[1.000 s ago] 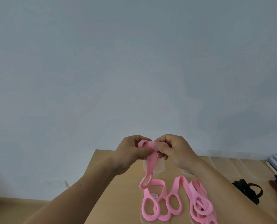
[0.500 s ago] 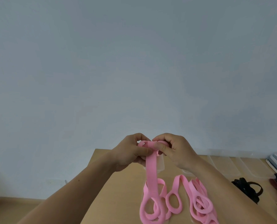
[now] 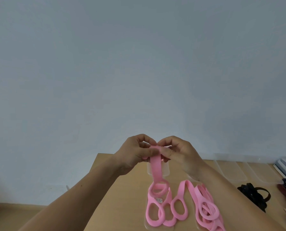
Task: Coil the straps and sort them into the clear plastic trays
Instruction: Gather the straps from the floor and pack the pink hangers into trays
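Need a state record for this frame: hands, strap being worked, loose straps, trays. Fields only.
left hand: pinches the top end of the pink strap
right hand: pinches the same end, fingers curled
pink strap: hangs from both hands, loop end down by the loose ones; contact unclear
other pink straps: uncoiled on the table
clear trays: row along the far edge, right of the hands
black strap: bunched on the table, right side

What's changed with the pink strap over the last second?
The pink strap had its hanging tail drop lower, then come back up, while the left hand and right hand kept pinching its top. The tail's end now hangs over the loose pink straps. Hands, black straps and clear trays stayed put.
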### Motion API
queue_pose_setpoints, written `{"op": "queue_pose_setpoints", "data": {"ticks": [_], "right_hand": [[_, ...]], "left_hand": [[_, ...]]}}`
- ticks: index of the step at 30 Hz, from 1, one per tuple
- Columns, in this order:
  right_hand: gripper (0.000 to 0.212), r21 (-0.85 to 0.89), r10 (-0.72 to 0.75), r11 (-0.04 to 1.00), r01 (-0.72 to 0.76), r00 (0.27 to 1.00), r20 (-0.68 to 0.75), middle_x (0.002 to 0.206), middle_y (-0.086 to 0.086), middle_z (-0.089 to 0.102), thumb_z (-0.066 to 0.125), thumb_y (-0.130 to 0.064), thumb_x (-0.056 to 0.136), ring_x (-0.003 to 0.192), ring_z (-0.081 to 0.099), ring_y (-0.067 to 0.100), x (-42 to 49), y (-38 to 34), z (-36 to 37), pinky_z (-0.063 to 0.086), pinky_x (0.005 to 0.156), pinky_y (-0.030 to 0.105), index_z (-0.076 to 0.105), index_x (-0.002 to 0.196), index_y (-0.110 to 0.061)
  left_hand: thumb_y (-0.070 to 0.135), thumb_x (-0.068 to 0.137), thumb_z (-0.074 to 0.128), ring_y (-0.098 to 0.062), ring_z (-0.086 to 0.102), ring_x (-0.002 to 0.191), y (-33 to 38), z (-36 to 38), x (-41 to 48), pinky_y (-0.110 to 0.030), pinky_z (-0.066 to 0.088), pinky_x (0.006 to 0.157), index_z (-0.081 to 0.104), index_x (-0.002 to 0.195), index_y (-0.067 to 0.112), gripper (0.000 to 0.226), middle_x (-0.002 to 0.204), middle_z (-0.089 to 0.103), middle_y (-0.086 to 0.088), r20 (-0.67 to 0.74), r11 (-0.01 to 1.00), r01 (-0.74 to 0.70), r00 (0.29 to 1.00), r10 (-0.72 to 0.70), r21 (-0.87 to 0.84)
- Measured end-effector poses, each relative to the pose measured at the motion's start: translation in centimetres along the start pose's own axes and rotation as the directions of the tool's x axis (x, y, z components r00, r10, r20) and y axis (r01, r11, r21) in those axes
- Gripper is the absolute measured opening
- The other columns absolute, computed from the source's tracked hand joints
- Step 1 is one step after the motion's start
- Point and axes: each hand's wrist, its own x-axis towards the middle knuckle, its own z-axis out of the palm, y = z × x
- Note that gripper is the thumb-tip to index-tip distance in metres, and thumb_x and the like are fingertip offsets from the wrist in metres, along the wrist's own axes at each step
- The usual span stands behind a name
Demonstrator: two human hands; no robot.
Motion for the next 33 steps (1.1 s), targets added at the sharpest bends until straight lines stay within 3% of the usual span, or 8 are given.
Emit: {"op": "queue_pose_setpoints", "data": {"ticks": [2, 6, 11, 15, 18, 22, 28, 33], "right_hand": [[0.011, 0.058, 0.058, 0.997, -0.056, 0.998, -0.036, 0.084, 0.008, 0.071, 0.069, -0.018, 0.090, 0.072, 0.069, 0.020, 0.1, -0.2, 0.0, 0.056, 0.067, 0.030, 0.069, 0.099, -0.012], [0.017, -0.038, 0.156, 0.987, -0.156, 0.988, -0.008, 0.075, 0.009, 0.072, 0.067, -0.022, 0.093, 0.067, 0.070, 0.024, 0.2, 0.0, -0.1, 0.053, 0.059, 0.031, 0.068, 0.092, -0.005], [0.007, -0.042, 0.048, 0.998, -0.050, 0.998, -0.050, 0.071, 0.009, 0.072, 0.074, -0.014, 0.086, 0.066, 0.070, 0.023, -0.4, -0.1, -0.3, 0.052, 0.058, 0.025, 0.070, 0.090, -0.011], [0.010, -0.057, -0.016, 0.998, 0.009, 0.992, -0.123, 0.074, -0.001, 0.072, 0.077, -0.012, 0.084, 0.068, 0.068, 0.018, -0.4, 0.0, -0.2, 0.054, 0.064, 0.029, 0.071, 0.090, -0.017], [0.018, -0.118, -0.062, 0.992, 0.046, 0.988, -0.138, 0.080, -0.008, 0.071, 0.077, -0.013, 0.083, 0.074, 0.066, 0.013, -0.6, 0.0, -0.3, 0.057, 0.072, 0.034, 0.071, 0.086, -0.029], [0.028, -0.153, -0.102, 0.985, 0.085, 0.989, -0.108, 0.083, -0.014, 0.070, 0.076, -0.008, 0.083, 0.077, 0.065, 0.007, -0.9, -0.1, -0.3, 0.055, 0.073, 0.023, 0.071, 0.085, -0.036], [0.027, -0.187, -0.111, 0.978, 0.088, 0.987, -0.120, 0.087, 0.000, 0.069, 0.076, -0.002, 0.081, 0.073, 0.064, 0.002, -1.3, 0.2, -0.1, 0.052, 0.068, 0.017, 0.069, 0.091, -0.026], [0.031, -0.197, -0.096, 0.977, 0.078, 0.992, -0.084, 0.086, -0.004, 0.067, 0.079, 0.000, 0.076, 0.075, 0.062, 0.007, -1.2, 0.3, 0.0, 0.056, 0.074, 0.024, 0.069, 0.087, -0.027]], "left_hand": [[-0.003, 0.082, 0.075, -0.028, 0.068, 0.078, -0.2, 0.0, 0.1, -0.034, 0.056, 0.073, 0.064, 0.094, 0.005, 0.019, 0.092, 0.068, -0.015, -0.002, 0.995, -0.060, 0.998, 0.060, 0.075], [0.004, 0.078, 0.080, -0.021, 0.068, 0.079, -0.5, 0.0, -0.1, -0.030, 0.055, 0.074, 0.064, 0.096, 0.012, 0.025, 0.100, 0.067, -0.005, 0.029, 0.981, -0.114, 0.993, 0.110, 0.155], [0.009, 0.066, 0.087, -0.027, 0.072, 0.083, -0.4, 0.0, -0.2, -0.033, 0.058, 0.074, 0.052, 0.112, 0.005, 0.058, 0.107, 0.062, -0.016, 0.000, 0.998, 0.043, 0.999, -0.043, 0.041], [0.002, 0.075, 0.082, -0.037, 0.073, 0.092, -0.1, 0.5, -0.4, -0.039, 0.059, 0.075, 0.053, 0.106, -0.001, 0.043, 0.098, 0.073, -0.022, 0.038, 0.986, 0.122, 0.992, -0.119, -0.117], [0.005, 0.077, 0.081, -0.035, 0.074, 0.091, 0.2, 0.8, -0.5, -0.038, 0.060, 0.074, 0.056, 0.104, 0.000, 0.038, 0.098, 0.074, -0.022, 0.026, 0.985, 0.161, 0.987, -0.160, -0.059], [0.008, 0.079, 0.081, -0.035, 0.074, 0.089, 0.5, 0.8, -0.7, -0.042, 0.061, 0.076, 0.056, 0.104, 0.003, 0.036, 0.096, 0.074, -0.021, 0.053, 0.983, 0.183, 0.981, -0.184, 0.023], [0.026, 0.085, 0.071, -0.039, 0.070, 0.100, 0.7, 0.6, -0.7, -0.044, 0.058, 0.086, 0.069, 0.109, -0.001, 0.037, 0.109, 0.071, -0.025, 0.136, 0.981, 0.193, 0.973, -0.187, -0.030], [0.009, 0.084, 0.075, -0.036, 0.071, 0.092, 0.3, 0.6, -0.6, -0.043, 0.059, 0.084, 0.064, 0.114, -0.004, 0.034, 0.104, 0.072, -0.022, 0.069, 0.984, 0.171, 0.983, -0.167, -0.055]]}}
